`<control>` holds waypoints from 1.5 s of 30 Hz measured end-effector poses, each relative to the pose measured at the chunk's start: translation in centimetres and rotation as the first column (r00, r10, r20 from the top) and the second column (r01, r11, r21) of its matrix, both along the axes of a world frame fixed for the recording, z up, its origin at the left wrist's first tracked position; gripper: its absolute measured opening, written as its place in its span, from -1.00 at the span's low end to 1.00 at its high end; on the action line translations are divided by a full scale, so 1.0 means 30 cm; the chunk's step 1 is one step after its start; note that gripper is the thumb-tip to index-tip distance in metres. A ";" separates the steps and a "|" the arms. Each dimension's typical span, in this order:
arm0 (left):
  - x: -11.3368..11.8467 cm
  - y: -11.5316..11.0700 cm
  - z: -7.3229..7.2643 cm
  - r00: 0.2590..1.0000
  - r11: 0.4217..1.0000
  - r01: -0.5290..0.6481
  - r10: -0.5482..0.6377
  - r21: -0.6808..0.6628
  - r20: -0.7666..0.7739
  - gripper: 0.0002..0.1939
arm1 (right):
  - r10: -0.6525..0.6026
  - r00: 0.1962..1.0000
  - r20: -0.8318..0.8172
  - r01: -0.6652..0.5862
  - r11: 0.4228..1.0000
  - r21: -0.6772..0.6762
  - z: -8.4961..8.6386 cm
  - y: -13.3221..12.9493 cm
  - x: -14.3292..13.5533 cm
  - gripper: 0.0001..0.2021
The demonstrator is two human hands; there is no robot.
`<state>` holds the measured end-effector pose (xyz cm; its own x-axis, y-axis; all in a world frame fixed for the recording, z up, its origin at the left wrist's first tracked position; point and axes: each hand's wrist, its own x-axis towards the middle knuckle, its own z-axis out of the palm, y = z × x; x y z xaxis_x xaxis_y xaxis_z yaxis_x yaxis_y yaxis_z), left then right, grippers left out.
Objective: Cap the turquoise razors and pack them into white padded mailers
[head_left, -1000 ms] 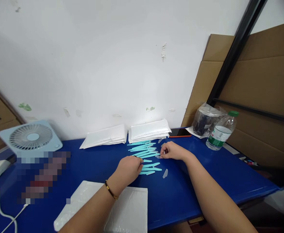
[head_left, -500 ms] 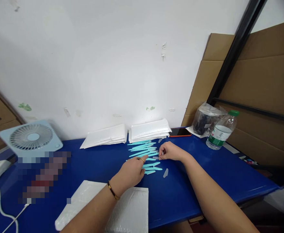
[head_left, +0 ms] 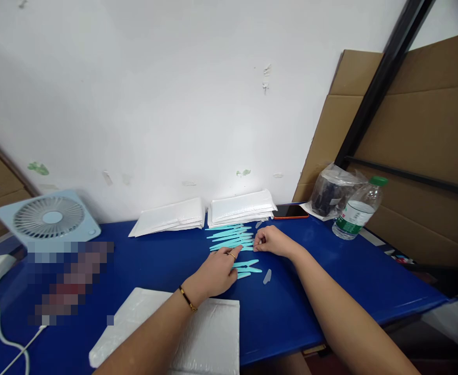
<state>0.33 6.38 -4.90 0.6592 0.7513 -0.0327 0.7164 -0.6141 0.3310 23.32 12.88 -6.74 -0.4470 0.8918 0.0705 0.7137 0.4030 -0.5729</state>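
Observation:
Slim turquoise plastic sticks (head_left: 229, 237) lie in a loose crosswise row on the blue table. Across the near part of this row reaches my left hand (head_left: 217, 271), its index finger stretched over the sticks and its thumb held apart, hiding several of them. My right hand (head_left: 273, 242) is at the right ends of the sticks, thumb and fingertips pinched together; what is between them is hidden. Below it lies a small translucent plastic piece (head_left: 267, 276). Another translucent piece (head_left: 259, 224) rests beyond the right hand.
White padded envelopes stand in two stacks, left (head_left: 170, 216) and right (head_left: 241, 207), by the wall. A larger white envelope (head_left: 217, 333) lies under my left forearm. A phone (head_left: 290, 211), a bagged dark container (head_left: 326, 195), a water bottle (head_left: 354, 213) and a fan (head_left: 51, 216) surround the work area.
My right fingertips have shifted slightly left to the stick ends. The translucent piece beside them no longer shows. My left hand has moved slightly right along the sticks.

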 end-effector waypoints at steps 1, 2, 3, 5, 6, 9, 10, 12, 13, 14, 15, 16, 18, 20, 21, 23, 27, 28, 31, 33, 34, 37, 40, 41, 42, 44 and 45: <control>0.000 0.004 -0.004 1.000 1.000 0.005 -0.005 -0.001 0.007 -0.41 | -0.001 1.000 0.000 0.001 1.000 0.000 -0.003 0.003 0.001 -0.85; -0.001 0.008 -0.006 1.000 1.000 0.009 -0.009 -0.006 0.015 -0.41 | -0.006 1.000 0.002 0.006 1.000 0.001 -0.002 0.005 0.003 -0.85; -0.003 0.010 -0.006 1.000 1.000 0.014 -0.014 -0.013 0.024 -0.41 | -0.015 1.000 0.003 0.015 1.000 0.006 0.001 0.004 0.008 -0.85; -0.013 0.009 0.002 0.998 1.000 0.023 -0.022 -0.016 0.050 -0.39 | -0.015 1.000 -0.014 0.015 1.000 0.019 0.020 -0.004 0.024 -0.81; -0.019 0.007 0.010 0.998 1.000 0.025 -0.024 -0.009 0.064 -0.39 | 0.013 0.999 -0.030 -0.013 1.000 0.014 0.033 -0.012 0.034 -0.77; -0.042 -0.002 0.045 0.996 0.999 0.036 -0.036 0.004 0.082 -0.49 | 0.206 0.978 -0.046 -0.210 0.971 -0.114 0.071 -0.041 0.059 -0.68; -0.048 -0.005 0.056 0.996 0.999 0.044 -0.044 0.000 0.082 -0.52 | 0.274 0.961 -0.033 -0.275 0.944 -0.184 0.078 -0.051 0.062 -0.66; -0.056 -0.012 0.073 0.995 0.997 0.073 -0.072 -0.014 0.075 -0.55 | 0.357 0.934 0.006 -0.341 0.895 -0.288 0.082 -0.065 0.058 -0.65; -0.057 -0.015 0.077 0.994 0.996 0.089 -0.088 -0.020 0.068 -0.56 | 0.373 0.927 0.026 -0.347 0.885 -0.311 0.079 -0.069 0.054 -0.66; -0.058 -0.017 0.077 0.993 0.994 0.103 -0.101 -0.024 0.058 -0.57 | 0.376 0.926 0.044 -0.343 0.882 -0.322 0.075 -0.070 0.052 -0.67; -0.057 -0.019 0.075 0.992 0.993 0.116 -0.114 -0.030 0.046 -0.57 | 0.369 0.928 0.057 -0.332 0.885 -0.327 0.071 -0.068 0.052 -0.70; -0.056 -0.019 0.071 0.992 0.992 0.124 -0.123 -0.035 0.033 -0.58 | 0.352 0.933 0.069 -0.311 0.891 -0.332 0.067 -0.065 0.056 -0.72; -0.054 -0.017 0.058 0.993 0.992 0.119 -0.118 -0.030 0.014 -0.57 | 0.293 0.951 0.099 -0.247 0.911 -0.329 0.062 -0.055 0.074 -0.76; -0.051 -0.011 0.043 0.995 0.995 0.101 -0.101 -0.006 0.002 -0.53 | 0.220 0.967 0.128 -0.172 0.935 -0.310 0.059 -0.044 0.100 -0.77; -0.049 -0.007 0.036 0.996 0.996 0.093 -0.093 0.008 0.000 -0.52 | 0.187 0.972 0.140 -0.140 0.945 -0.295 0.058 -0.039 0.112 -0.78; -0.047 0.001 0.024 0.996 0.996 0.086 -0.087 0.021 0.001 -0.49 | 0.136 0.978 0.160 -0.091 0.960 -0.263 0.055 -0.033 0.130 -0.80; -0.049 0.008 0.013 0.995 0.995 0.098 -0.098 0.015 0.017 -0.45 | 0.055 0.979 0.197 -0.016 0.981 -0.191 0.046 -0.029 0.134 -0.86; -0.050 0.008 0.012 0.995 0.995 0.101 -0.102 0.016 0.023 -0.44 | 0.042 0.979 0.199 -0.006 0.984 -0.176 0.046 -0.030 0.132 -0.86; -0.053 0.006 0.012 0.995 0.995 0.099 -0.099 -0.001 0.028 -0.42 | 0.035 0.983 0.182 -0.007 0.989 -0.148 0.048 -0.031 0.127 -0.87; -0.055 0.005 0.013 0.996 0.996 0.089 -0.088 -0.024 0.024 -0.41 | 0.025 0.987 0.161 -0.004 0.991 -0.132 0.052 -0.029 0.128 -0.86; -0.056 0.005 0.013 0.996 0.996 0.085 -0.084 -0.034 0.025 -0.41 | 0.016 0.988 0.152 0.003 0.993 -0.118 0.053 -0.028 0.129 -0.86; -0.056 0.005 0.016 0.996 0.996 0.082 -0.080 -0.047 0.036 -0.40 | -0.008 0.991 0.130 0.016 0.998 -0.059 0.055 -0.024 0.132 -0.86; -0.059 0.009 0.018 0.996 0.995 0.086 -0.083 -0.050 0.045 -0.38 | 0.010 0.993 0.122 -0.002 0.998 -0.061 0.051 -0.019 0.129 -0.82; -0.061 0.013 0.018 0.995 0.995 0.090 -0.087 -0.054 0.049 -0.38 | 0.019 0.993 0.119 -0.010 0.997 -0.073 0.048 -0.017 0.127 -0.83; -0.063 0.016 0.018 0.994 0.993 0.097 -0.094 -0.060 0.055 -0.39 | 0.027 0.993 0.115 -0.017 0.997 -0.082 0.044 -0.014 0.125 -0.84; -0.068 0.025 0.019 0.991 0.989 0.122 -0.116 -0.082 0.071 -0.40 | 0.032 0.995 0.095 -0.025 0.997 -0.070 0.038 -0.008 0.120 -0.88; -0.071 0.030 0.019 0.989 0.987 0.132 -0.125 -0.093 0.081 -0.41 | 0.029 0.996 0.081 -0.025 0.998 -0.056 0.035 -0.005 0.118 -0.89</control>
<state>-1.79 7.27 -4.31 0.7534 0.6557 -0.0485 0.6045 -0.6617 0.4435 26.88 12.73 -5.70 -0.4730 0.8809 -0.0160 0.7483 0.3921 -0.5350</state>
